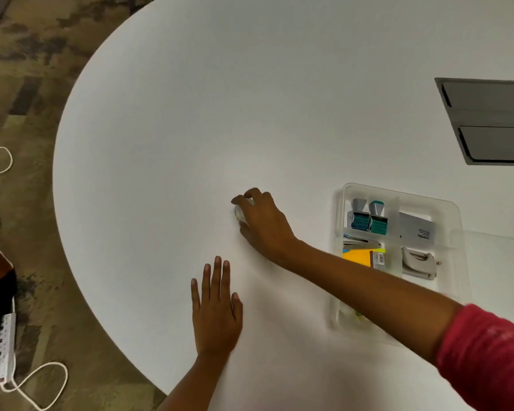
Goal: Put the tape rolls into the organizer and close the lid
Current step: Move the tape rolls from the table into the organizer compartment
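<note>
1. A person's right hand (261, 221) reaches across the white round bench (220, 99), its fingers (251, 193) curled over a small tape roll (239, 214) that sits on the bench surface, left of the organizer; the roll is mostly hidden under the hand, and whether the fingers are clamped on it cannot be told.
2. The left hand (215, 310) lies palm-down on the bench nearer the person, fingers straight and slightly apart, holding nothing.
3. The clear plastic organizer (337, 262) stands at the right of the bench, its lid (493, 262) open and lying flat to the right.
4. In its far-left compartment stand two teal stamps (368, 218); just nearer lie a stapler (361, 242) and a yellow-orange sticky-note pad (357, 257).
5. The right-hand compartments hold a white box (419, 231) and a grey hole punch (418, 261).
6. The right forearm crosses over the organizer's near end, with a red sleeve (487, 357) at the frame's lower right.
7. A grey hatch panel (490, 120) is set in the bench at far right.
8. On the floor at left lie a white power strip (3, 348) and cable.
</note>
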